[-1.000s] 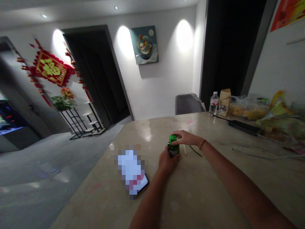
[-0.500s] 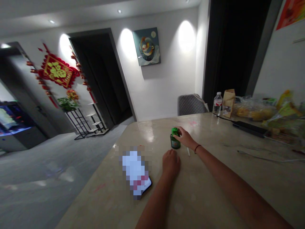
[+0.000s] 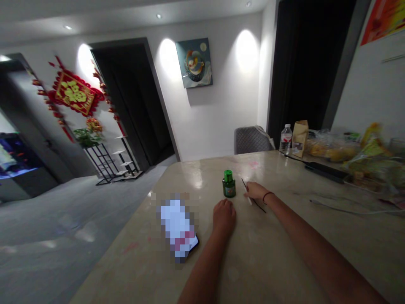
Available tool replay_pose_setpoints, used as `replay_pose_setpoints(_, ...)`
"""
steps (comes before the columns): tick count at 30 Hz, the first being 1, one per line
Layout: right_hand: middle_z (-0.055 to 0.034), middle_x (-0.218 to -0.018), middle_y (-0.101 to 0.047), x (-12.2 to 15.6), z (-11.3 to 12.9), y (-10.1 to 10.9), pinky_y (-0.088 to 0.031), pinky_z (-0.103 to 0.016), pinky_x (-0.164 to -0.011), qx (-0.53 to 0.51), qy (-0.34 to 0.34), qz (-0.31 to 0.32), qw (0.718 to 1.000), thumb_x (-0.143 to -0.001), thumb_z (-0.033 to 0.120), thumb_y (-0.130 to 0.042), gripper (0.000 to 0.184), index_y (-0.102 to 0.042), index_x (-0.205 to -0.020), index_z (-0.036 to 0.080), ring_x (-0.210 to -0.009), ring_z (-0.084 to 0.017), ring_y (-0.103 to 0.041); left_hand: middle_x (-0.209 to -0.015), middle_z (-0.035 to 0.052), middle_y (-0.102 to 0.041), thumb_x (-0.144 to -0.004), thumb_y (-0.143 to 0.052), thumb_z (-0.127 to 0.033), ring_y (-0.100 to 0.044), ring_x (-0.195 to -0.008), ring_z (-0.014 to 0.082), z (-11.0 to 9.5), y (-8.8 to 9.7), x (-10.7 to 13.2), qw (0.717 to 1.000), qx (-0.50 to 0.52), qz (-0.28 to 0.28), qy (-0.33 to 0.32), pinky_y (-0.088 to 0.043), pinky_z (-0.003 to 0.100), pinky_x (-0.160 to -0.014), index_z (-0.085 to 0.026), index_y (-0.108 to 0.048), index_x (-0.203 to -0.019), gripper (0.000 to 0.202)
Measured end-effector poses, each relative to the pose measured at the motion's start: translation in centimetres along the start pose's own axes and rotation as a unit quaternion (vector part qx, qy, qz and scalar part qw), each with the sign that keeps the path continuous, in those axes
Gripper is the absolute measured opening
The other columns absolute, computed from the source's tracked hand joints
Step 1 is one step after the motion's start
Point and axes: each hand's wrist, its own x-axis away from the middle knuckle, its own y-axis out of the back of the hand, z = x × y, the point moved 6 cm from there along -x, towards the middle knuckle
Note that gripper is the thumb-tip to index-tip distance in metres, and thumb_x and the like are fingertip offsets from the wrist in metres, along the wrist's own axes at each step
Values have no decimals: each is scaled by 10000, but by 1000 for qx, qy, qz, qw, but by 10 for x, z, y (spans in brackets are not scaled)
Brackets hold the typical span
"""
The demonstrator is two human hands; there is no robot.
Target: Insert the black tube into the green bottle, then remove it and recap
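Observation:
On the table stands a small green glass bottle [image 3: 229, 187], upright with a bright green cap. My left hand [image 3: 224, 214] rests on the tabletop just in front of it, fingers curled in; the palm side is hidden. To the right of the bottle, my right hand [image 3: 257, 191] pinches a thin dark stick [image 3: 260, 207] that slants down to the right. A short white stick [image 3: 249, 201] is close to its fingertips; whether they touch it is unclear. Left of my left hand lies a phone [image 3: 177, 228] with a lit, blurred-out screen.
At the table's [image 3: 247, 261] far right are a water bottle [image 3: 285, 139], a paper bag [image 3: 300, 138], plastic bags [image 3: 332, 147] and a black box-like device [image 3: 327, 172]. A white cable [image 3: 348, 211] runs along the right. A grey chair [image 3: 252, 140] stands behind.
My right hand has left the green bottle's cap and moved down and right. A thin dark stick now shows in its fingers. My left hand has stayed in place; the view has turned slightly.

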Motion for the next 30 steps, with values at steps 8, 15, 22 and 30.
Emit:
replay_pose_setpoints(8,-91,-790,-639,1,-6,-7,-343,-244,-585,-40,-50,-128,990,-779,336,-486,211,-573,-841,154,-732,-176,-581,-982,62,-571,-809,-357,-192,-493,-956,156,-1,2,4,999,2,24,23,-328,267,-880,-173,-547,-933,227)
replay_pose_setpoints(15,-79,-730,-624,7,-9,-11,-292,-226,-535,-82,-68,-122,987,-781,271,-415,209,-571,-709,152,-646,-143,-535,-958,84,-579,-822,-345,-246,-520,-920,173,-4,6,17,997,-23,40,66,-364,282,-819,-164,-561,-909,248)
replay_pose_setpoints(22,-42,-533,-507,35,-12,-8,-221,-244,-489,-74,-11,-107,991,-710,187,-412,241,-406,-470,174,-515,-121,-424,-841,124,-637,-838,-252,-402,-585,-817,220,-6,-2,29,987,-68,139,47,-409,327,-716,-161,-652,-814,467)
replay_pose_setpoints(30,36,-455,-292,96,2,-13,-187,-242,-473,-166,82,-116,976,-689,244,-377,254,-236,-484,196,-469,-98,-297,-839,126,-650,-821,-273,-423,-591,-821,227,-8,5,35,985,-59,157,50,-407,327,-730,-163,-678,-807,481)
